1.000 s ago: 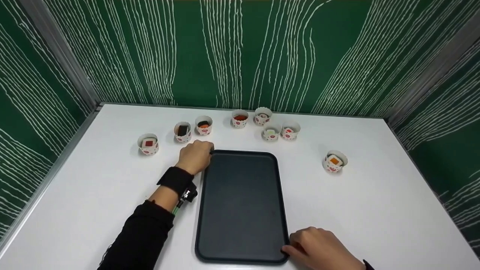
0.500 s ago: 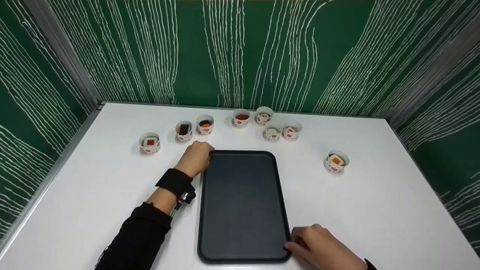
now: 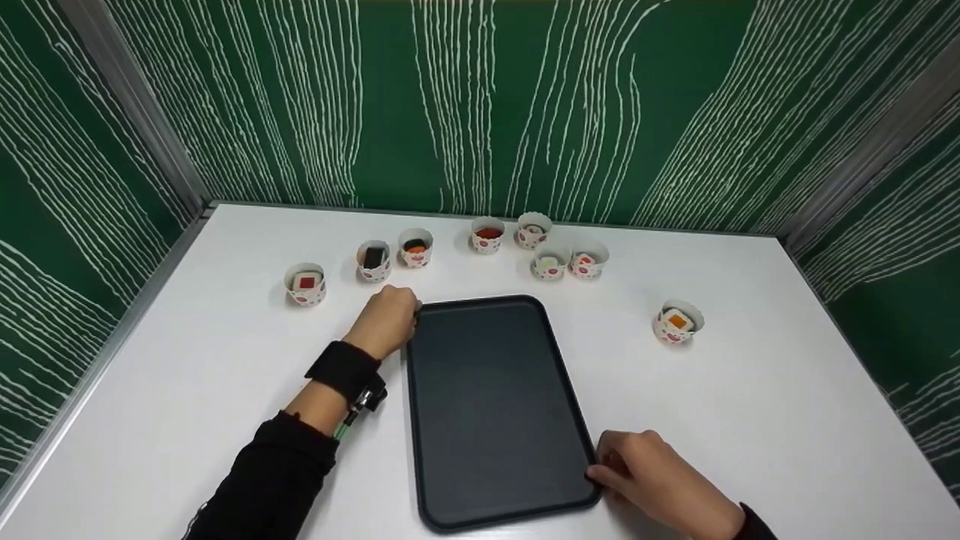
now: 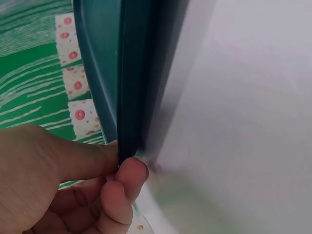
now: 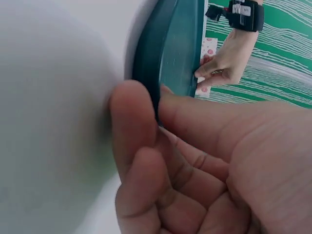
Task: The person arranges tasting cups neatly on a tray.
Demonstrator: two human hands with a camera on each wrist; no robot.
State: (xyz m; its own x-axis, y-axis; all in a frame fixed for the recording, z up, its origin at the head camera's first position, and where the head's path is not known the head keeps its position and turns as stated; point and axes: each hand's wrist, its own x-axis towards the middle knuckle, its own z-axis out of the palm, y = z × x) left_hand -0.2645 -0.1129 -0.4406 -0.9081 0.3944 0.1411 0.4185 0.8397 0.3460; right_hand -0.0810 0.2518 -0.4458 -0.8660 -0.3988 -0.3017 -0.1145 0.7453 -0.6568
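1. Two pinching grips held one dark tray (image 3: 499,420) by opposite corners, and it lay between them.
2. On the tray's far left corner, the left hand (image 3: 384,322) was clamped, its thumb on the inner side of the rim and its fingers curled against the outer side.
3. Likewise, the right hand (image 3: 660,476) was clamped on the near right corner, thumb inside the rim, fingers curled outside it.
4. Under both grips spread a white table (image 3: 757,427); whether the tray's whole underside touched it, I could not tell.
5. Beyond the left grip and to its left stood the leftmost cup (image 3: 307,298), holding a white block (image 3: 307,282) marked with a red square. Nearer to that grip was the second cup (image 3: 376,274), with something black inside, and past its fingertips the third cup (image 3: 417,261), with orange and black contents.
6. Farther to the right, beyond the left grip, were the fourth cup (image 3: 487,246), red inside, and three clustered cups (image 3: 549,274).
7. Well beyond the right grip stood the rightmost cup (image 3: 674,337), its pale block (image 3: 678,320) topped with orange.
8. Behind the left grip, toward the person, were a black wristband (image 3: 343,371) and a black sleeve (image 3: 277,472).
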